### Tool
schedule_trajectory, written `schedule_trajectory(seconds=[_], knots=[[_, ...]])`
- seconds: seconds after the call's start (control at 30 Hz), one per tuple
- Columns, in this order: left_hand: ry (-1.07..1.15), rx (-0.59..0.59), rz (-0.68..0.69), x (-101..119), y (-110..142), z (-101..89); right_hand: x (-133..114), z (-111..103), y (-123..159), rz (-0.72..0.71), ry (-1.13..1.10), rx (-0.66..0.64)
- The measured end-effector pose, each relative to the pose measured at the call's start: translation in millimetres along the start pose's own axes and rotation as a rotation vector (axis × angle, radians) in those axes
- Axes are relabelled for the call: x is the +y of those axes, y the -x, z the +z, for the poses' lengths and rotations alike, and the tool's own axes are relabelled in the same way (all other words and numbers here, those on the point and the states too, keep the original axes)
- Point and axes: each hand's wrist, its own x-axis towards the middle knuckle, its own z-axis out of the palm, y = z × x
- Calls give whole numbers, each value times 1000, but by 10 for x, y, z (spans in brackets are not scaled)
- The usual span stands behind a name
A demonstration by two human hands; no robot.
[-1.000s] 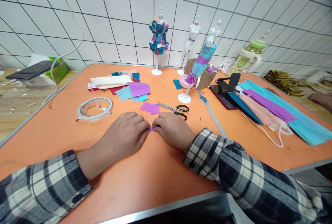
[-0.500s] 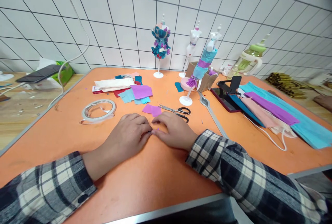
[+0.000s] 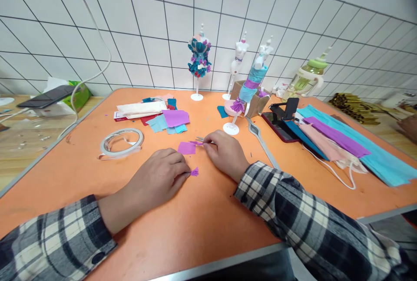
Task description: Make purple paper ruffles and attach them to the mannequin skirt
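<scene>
My left hand [image 3: 159,177] rests on the orange table [image 3: 202,216] and pinches a small folded purple paper piece [image 3: 194,171] at its fingertips. My right hand [image 3: 225,153] lies a little further back, fingers curled over the scissors [image 3: 200,139]. Only the blade tips show, and the handles are hidden under the hand. A purple paper square [image 3: 186,147] lies just left of those fingertips, its corner touching them. Both sleeves are plaid.
A tape roll [image 3: 121,141] lies to the left and a pile of paper scraps [image 3: 169,119] behind it. Three small mannequins [image 3: 199,57] stand at the back, one by a cardboard box [image 3: 257,103]. A phone on a stand [image 3: 282,118] and crepe paper sheets [image 3: 345,140] lie to the right.
My hands have parted. The right hand moved back onto the scissors, while the left stayed put with the purple piece, which now shows at its fingertips.
</scene>
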Motion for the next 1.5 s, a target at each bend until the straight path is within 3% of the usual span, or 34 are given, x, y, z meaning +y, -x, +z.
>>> schedule_trajectory(seconds=[0.07, 0.1, 0.2, 0.27, 0.37, 0.47, 0.67, 0.93, 1.03, 1.17, 1.5], knots=[[39, -8, 78, 51, 23, -4, -19, -5, 3, -58, -102, 105], [65, -19, 127, 87, 36, -6, -36, 4, 7, -128, -129, 87], [118, -47, 228, 203, 70, -6, -90, 76, 12, -318, -115, -162], [122, -43, 237, 251, 79, 2, -105, 129, 0, -295, -55, -239], [108, -17, 221, 241, 73, 15, -87, 144, -30, -212, -59, -162], [90, 12, 167, 175, 70, 18, -68, 97, -24, -237, -84, -140], [41, 8, 53, 106, 106, 0, -123, 94, 85, -296, -16, -264], [-11, 2, -5, 87, 93, -10, -132, -66, 133, -198, -151, -254], [-3, -4, -47, 95, 77, -7, -155, -113, 153, -238, -173, -293], [29, -11, -82, 91, 57, 7, -206, -83, 183, -295, -57, -381], [39, 10, -72, 94, 29, 28, -235, 11, 187, -231, 19, -354]])
